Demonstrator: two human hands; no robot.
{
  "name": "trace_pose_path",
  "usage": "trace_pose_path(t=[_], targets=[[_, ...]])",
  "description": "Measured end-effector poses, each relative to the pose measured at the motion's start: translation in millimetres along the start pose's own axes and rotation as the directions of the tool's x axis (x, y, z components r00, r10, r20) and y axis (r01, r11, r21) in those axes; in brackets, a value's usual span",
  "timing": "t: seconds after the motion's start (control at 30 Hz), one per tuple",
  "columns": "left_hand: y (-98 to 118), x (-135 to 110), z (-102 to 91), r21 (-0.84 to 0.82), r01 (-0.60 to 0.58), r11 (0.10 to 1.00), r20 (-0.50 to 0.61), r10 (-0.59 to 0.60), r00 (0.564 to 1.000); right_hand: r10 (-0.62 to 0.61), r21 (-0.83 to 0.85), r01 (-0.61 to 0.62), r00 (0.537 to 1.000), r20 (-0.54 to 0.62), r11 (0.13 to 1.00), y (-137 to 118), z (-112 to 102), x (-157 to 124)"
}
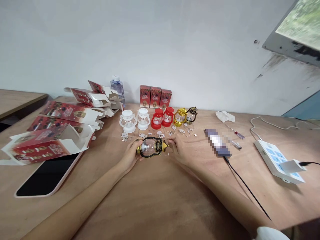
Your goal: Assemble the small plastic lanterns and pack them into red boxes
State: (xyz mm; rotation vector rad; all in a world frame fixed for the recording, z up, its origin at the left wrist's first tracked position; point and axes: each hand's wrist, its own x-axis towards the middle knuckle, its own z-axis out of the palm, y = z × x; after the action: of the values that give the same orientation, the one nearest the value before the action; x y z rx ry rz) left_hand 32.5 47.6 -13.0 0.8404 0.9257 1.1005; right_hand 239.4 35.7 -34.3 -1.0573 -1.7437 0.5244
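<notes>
A small black-and-gold lantern [149,146] with a clear globe lies on its side above the table, its pointed cap towards the right. My left hand [132,154] is closed around its base end. By the cap, my right hand [178,150] has its fingers pinched on what looks like a thin wire handle, mostly hidden. Beyond the hands stand white lanterns [143,119], red lanterns [157,119], a gold lantern [179,117] and a bronze-black lantern [191,115]. Wire handles and small coin-like parts [160,134] lie in front of them.
Opened red gift boxes [65,111] pile at the left, partly over a phone [47,175]. Three small red boxes [155,97] and a water bottle [117,89] stand near the wall. Rightward are a blurred-out device [217,142], a screwdriver [239,135], crumpled tissue [225,116] and a power strip [273,156].
</notes>
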Motion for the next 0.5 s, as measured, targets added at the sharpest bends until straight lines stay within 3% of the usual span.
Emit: trace_pose_path(t=[0.5], targets=[[2.6, -5.6, 1.1, 0.035, -0.028, 0.999, 0.012, 0.028, 1.0, -0.037, -0.111, 0.043, 0.998, 0.058, 0.993, -2.9, -3.9, -4.7]])
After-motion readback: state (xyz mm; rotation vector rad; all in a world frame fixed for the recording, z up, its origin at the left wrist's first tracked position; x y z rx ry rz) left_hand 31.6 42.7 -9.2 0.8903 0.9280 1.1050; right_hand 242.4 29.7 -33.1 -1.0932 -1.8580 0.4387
